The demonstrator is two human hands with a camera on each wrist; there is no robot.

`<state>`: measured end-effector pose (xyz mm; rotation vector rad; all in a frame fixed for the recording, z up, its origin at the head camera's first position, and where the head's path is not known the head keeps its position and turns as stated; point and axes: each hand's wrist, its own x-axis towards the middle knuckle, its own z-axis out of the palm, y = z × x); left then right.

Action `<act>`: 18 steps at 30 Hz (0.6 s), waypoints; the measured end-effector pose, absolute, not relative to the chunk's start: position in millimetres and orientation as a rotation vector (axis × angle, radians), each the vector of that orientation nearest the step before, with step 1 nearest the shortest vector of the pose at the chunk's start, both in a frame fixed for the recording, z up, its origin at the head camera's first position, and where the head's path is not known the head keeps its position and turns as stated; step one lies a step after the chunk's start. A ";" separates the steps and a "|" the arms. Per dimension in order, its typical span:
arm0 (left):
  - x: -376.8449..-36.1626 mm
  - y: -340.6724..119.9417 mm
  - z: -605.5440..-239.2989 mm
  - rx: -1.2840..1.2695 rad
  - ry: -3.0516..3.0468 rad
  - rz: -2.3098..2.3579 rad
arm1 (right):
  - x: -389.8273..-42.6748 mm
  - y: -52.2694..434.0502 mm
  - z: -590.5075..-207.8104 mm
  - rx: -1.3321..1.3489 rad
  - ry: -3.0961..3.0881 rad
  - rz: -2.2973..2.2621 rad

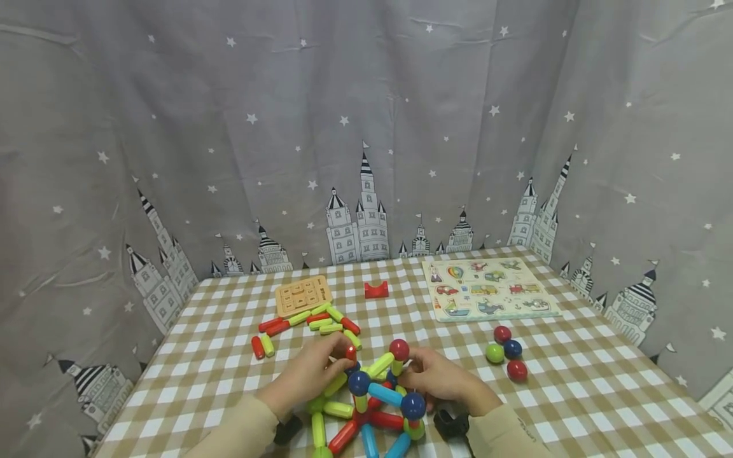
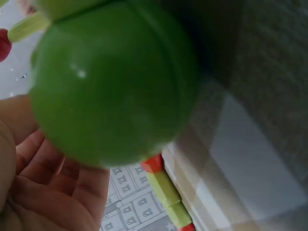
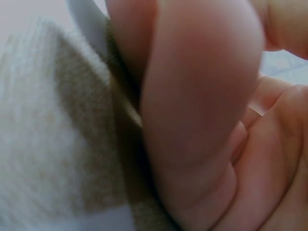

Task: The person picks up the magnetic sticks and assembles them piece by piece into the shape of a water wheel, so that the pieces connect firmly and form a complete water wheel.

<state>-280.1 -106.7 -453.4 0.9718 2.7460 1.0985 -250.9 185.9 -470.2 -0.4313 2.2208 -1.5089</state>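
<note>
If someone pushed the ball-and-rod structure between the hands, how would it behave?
The structure would probably flex at its joints, since separate rods meet at balls. Its red ball looks smooth and glossy, so probably slippery.

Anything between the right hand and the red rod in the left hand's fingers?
Yes. In the head view, the raised red ball and the slanting yellow-green rod beside it stand between the right hand and the red rod.
</note>
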 end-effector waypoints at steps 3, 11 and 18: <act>-280.0 -108.0 -457.6 0.926 2.753 1.096 | -250.1 185.7 -472.0 -0.422 2.213 -1.507; -269.3 -111.8 -460.1 0.821 2.774 1.122 | -247.4 185.4 -472.9 -0.418 2.231 -1.507; -254.3 -157.2 -461.1 0.468 3.162 1.025 | -250.0 185.3 -469.4 -0.406 2.247 -1.487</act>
